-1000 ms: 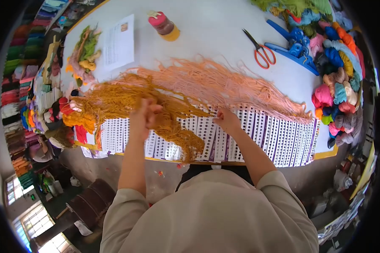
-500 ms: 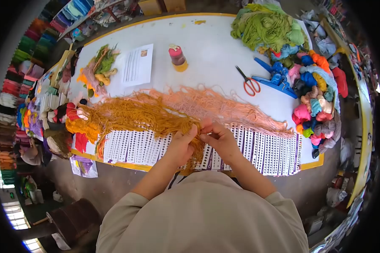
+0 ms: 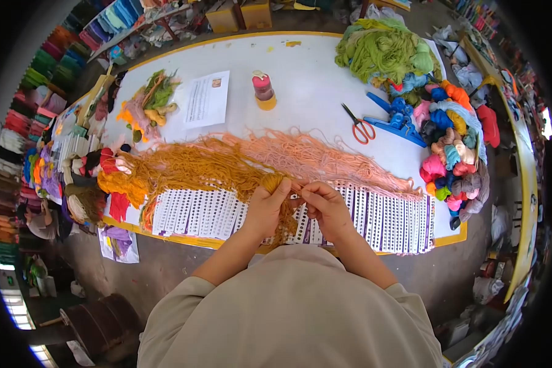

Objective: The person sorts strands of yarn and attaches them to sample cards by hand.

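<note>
A long bundle of mustard yarn (image 3: pixel 196 167) lies across the table, and its right end is gathered in my left hand (image 3: pixel 265 210), which is closed around it. Close beside it, my right hand (image 3: pixel 329 208) is closed in a pinch at the fingertips. A thin strand seems to run between the two hands, but what the right fingers hold is too small to make out. Behind the mustard bundle stretches a spread of peach-pink yarn (image 3: pixel 331 161). Beneath my hands lie rows of white cards with dark holes (image 3: pixel 374 218), partly covered by yarn.
Scissors with orange handles (image 3: pixel 363 130) lie right of centre, near a blue plastic tool (image 3: pixel 398 126). A bottle (image 3: pixel 264 91) stands beyond the yarn, with a printed sheet (image 3: pixel 206 98) to its left. Green yarn (image 3: pixel 380 52) and coloured skeins (image 3: pixel 457 162) are piled on the right.
My right hand has drawn slightly right, away from my left, widening the gap between them. The left hand keeps its grip on the mustard yarn. The camera view has shifted slightly.
</note>
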Demonstrator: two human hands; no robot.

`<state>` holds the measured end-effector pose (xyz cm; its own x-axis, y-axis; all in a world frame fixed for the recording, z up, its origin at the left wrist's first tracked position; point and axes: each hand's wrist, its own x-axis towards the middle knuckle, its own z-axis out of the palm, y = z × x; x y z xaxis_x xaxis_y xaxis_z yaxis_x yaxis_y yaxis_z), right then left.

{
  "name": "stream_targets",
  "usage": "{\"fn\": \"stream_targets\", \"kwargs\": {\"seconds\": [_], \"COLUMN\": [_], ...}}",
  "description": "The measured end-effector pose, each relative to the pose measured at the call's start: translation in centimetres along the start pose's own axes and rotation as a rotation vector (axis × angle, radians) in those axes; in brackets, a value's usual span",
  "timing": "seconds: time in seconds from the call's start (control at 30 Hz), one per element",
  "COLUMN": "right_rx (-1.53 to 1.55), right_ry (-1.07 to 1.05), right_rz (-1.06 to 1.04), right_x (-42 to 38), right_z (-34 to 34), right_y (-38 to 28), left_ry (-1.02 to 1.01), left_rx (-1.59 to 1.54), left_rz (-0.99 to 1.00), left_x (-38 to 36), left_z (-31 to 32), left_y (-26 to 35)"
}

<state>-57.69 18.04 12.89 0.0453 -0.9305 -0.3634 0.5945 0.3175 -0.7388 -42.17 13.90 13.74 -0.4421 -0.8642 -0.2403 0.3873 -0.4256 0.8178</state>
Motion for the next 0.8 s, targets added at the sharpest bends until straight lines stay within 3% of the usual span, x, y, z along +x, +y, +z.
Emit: {"fn": "stream_targets", "kwargs": {"seconds": [0.23,0.33,0.4,0.8], "right_rx": [0.060,0.107,0.117,-0.212], "right_ry": [-0.023,-0.028,-0.024,0.026], "right_rz": [0.022,0.014,-0.004,-0.065], "right_x": [-0.7,-0.8,-0.8,-0.9], "right_z": [0.1,0.0,-0.1,0.6], "right_y": [-0.3,-0.4,-0.3,-0.7], "left_ry": [-0.064,-0.026,-0.013,-0.072], "left_rx": [0.113,0.036,-0.176,-0.149], "left_rz": [0.020,-0.029,-0.085,-0.092], "left_x": [-0.2,-0.2,-0.1,-0.2], "left_z": [0.3,0.4,-0.2,0.7], "left_y": [0.1,0.3,0.2,1.0]}}
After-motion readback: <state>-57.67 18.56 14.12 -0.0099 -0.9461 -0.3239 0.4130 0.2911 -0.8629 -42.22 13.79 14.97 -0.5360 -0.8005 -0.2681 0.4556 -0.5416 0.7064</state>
